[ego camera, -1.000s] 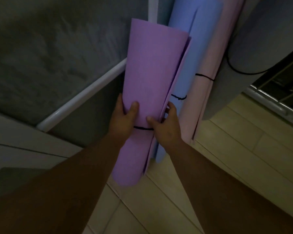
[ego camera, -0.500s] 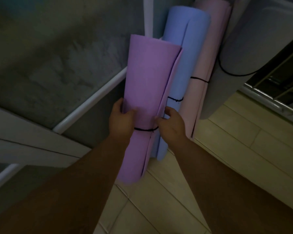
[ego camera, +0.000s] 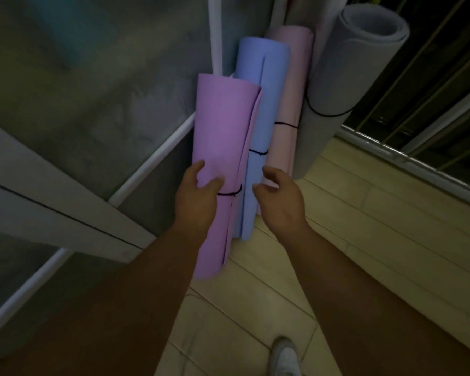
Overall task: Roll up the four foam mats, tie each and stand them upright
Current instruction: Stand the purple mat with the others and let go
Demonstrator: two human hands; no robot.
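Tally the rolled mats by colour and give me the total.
purple mat: 1
blue mat: 1
pink mat: 1
grey mat: 1
Total: 4

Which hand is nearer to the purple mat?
Left. The left hand grips the purple mat at its black tie; the right hand hovers apart, to its right, before the blue mat.

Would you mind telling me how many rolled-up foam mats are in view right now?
4: the purple mat nearest, held by the left hand; the blue mat beside it; then the pink mat; the grey mat far right. Others may be hidden behind.
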